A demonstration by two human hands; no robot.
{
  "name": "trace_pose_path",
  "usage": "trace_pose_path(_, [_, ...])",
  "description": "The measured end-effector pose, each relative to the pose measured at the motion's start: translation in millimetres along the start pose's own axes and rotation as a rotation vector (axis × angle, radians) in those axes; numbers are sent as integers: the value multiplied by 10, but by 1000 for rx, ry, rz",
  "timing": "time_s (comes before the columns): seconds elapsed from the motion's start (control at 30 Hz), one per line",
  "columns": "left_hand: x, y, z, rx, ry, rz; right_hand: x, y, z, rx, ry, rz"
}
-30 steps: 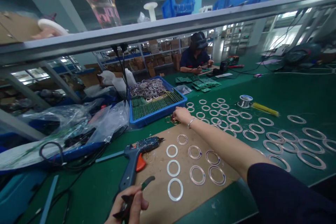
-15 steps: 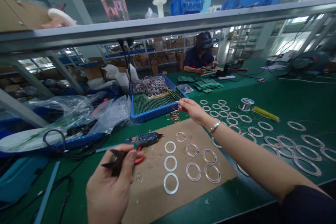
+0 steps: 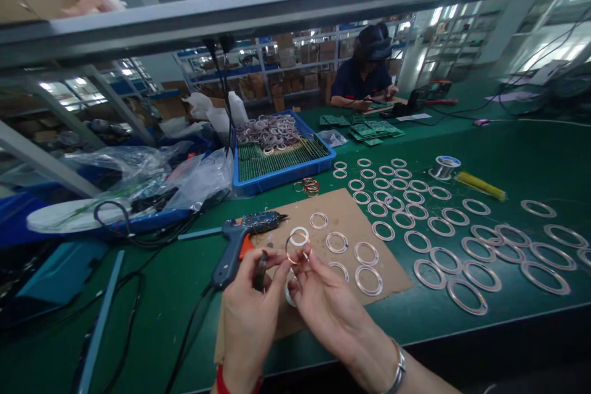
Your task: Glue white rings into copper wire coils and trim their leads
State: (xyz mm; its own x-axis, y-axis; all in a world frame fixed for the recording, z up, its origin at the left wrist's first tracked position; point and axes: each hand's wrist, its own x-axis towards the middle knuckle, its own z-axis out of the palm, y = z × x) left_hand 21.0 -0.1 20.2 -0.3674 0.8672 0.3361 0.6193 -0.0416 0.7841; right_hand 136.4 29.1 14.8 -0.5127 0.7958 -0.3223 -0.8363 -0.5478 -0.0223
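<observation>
Though both hands cover the near edge of the cardboard sheet (image 3: 344, 208), a thin copper wire ring (image 3: 298, 247) shows plainly above it, pinched between the fingertips of the left hand (image 3: 252, 320) and the right hand (image 3: 327, 308). One dark tool (image 3: 261, 271) (cutters, perhaps; mostly hidden) is tucked in the left palm. Seven flat round rings can be counted on the brown sheet, two partly covered. One blue glue gun (image 3: 240, 237) lies at its left edge on the green table (image 3: 508, 154).
</observation>
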Motion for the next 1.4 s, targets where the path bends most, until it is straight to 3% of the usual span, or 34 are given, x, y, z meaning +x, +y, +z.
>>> trace_pose_path(0.2, [-117, -91, -22, 6, 1, -15, -62, 94, -122, 28, -67, 10])
trace_pose_path(0.33, [-162, -104, -44, 5, 73, -8, -85, 153, -183, -64, -78, -17])
trace_pose_path(0.57, [-188, -70, -90, -13, 101, -3, -128, 274, -333, -203, -183, -1])
trace_pose_path(0.67, [-186, -53, -173, 82, 51, 97, -147, 190, -391, -416, -172, 4])
trace_pose_path(0.77, [-167, -33, -298, 273, -60, 303, -170, 3, -401, -660, -151, -97])
trace_pose_path(0.87, [-148, -12, -370, 388, -169, 478, -191, -149, -378, -1170, -245, -223])
trace_pose_path(0.97, [-167, -3, -350, 412, -220, 514, -186, -168, -391, -1628, -297, -272])
trace_pose_path(1.03, [-206, -13, -311, 393, -230, 465, -165, -124, -434, -1596, -281, -283])
trace_pose_path(1.13, [-278, -52, -266, 325, -222, 399, -125, -41, -515, -1295, -268, -247])
trace_pose_path(1.27, [-335, -87, -256, 282, -145, 344, -119, 21, -575, -1038, -289, -45])
trace_pose_path(1.4, [-322, -47, -266, 305, -161, 384, -189, -29, -554, -1007, -314, 108])
